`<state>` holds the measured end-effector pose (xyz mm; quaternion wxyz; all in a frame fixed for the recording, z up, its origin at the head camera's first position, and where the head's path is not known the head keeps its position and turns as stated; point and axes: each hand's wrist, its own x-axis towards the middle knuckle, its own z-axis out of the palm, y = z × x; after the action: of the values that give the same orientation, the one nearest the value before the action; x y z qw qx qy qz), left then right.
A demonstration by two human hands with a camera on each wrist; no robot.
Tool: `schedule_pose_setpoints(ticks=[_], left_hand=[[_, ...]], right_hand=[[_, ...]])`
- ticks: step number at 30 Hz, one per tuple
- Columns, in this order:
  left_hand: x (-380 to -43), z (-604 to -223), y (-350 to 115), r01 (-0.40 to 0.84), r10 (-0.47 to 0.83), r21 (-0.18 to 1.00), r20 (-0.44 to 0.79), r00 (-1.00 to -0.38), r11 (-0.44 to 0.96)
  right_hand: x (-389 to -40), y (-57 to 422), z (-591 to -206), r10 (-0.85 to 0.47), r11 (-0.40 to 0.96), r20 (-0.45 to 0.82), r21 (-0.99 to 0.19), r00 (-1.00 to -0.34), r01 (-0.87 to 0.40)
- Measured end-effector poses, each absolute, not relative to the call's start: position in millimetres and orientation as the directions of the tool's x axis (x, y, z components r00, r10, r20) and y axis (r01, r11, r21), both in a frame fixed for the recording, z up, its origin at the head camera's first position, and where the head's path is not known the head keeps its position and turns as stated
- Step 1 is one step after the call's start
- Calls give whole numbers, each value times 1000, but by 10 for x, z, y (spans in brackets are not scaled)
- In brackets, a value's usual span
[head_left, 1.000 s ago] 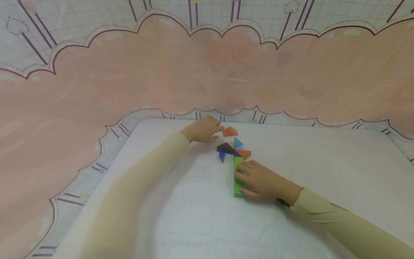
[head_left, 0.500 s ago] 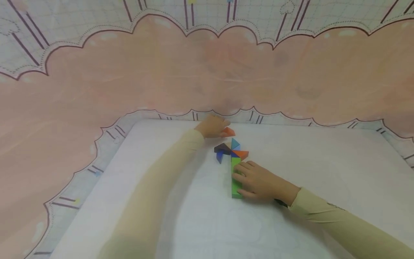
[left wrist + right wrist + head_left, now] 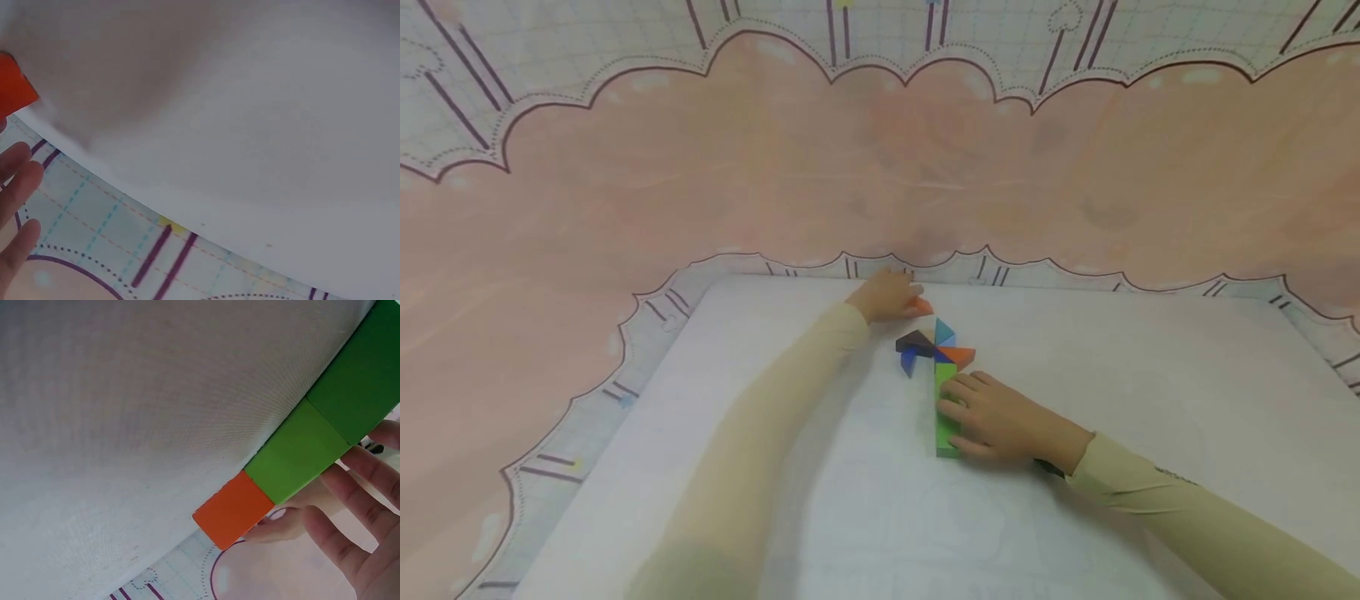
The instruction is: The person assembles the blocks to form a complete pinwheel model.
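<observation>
In the head view my left hand [image 3: 887,296] is at the far part of the white table, its thumb and fingers pinching an orange block [image 3: 922,307]. The left wrist view shows that orange block [image 3: 14,86] at the left edge, a fingertip against it and other fingers spread below. My right hand [image 3: 1000,417] rests its fingertips on a row of green blocks [image 3: 946,417]. In the right wrist view, its extended fingers [image 3: 350,487] lie along a light green block [image 3: 297,450] and a dark green block [image 3: 362,375]. An orange block [image 3: 232,509] stands beyond them.
Beyond the green row, dark brown [image 3: 915,342], light blue [image 3: 945,332], blue [image 3: 908,361] and orange [image 3: 964,357] blocks fan out like a pinwheel. A patterned cloth [image 3: 880,183] rises behind the table's far edge [image 3: 1037,287].
My left hand has reached right to the separate orange block, taken hold of it and shifted it slightly left. My right hand has stayed on the green blocks.
</observation>
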<state>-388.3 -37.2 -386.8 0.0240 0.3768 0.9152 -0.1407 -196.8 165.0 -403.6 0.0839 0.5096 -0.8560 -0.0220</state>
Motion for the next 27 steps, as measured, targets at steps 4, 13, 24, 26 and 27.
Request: schedule_pose_setpoints(ticks=[4, 13, 24, 26, 27], left_hand=[[-3853, -3848, -486, 687, 677, -209, -129, -725, 696], [-3845, -3891, -775, 651, 643, -168, -109, -758, 740], [-3808, -3924, -845, 657, 647, -112, -116, -753, 745], [-3782, -3912, -861, 662, 650, -119, -127, -750, 740], [-3766, -3905, -872, 665, 653, -120, -126, -747, 737]], right_hand=[[-1987, 1656, -4057, -876, 480, 128, 132, -465, -867], [-1992, 1663, -4055, -875, 481, 138, 138, -464, -866], [-1988, 1651, -4069, -874, 483, 127, 136, -468, -865], [-1986, 1647, -4069, -875, 483, 126, 131, -468, -866], [-1984, 1645, -4067, -875, 482, 127, 129, -468, -866]])
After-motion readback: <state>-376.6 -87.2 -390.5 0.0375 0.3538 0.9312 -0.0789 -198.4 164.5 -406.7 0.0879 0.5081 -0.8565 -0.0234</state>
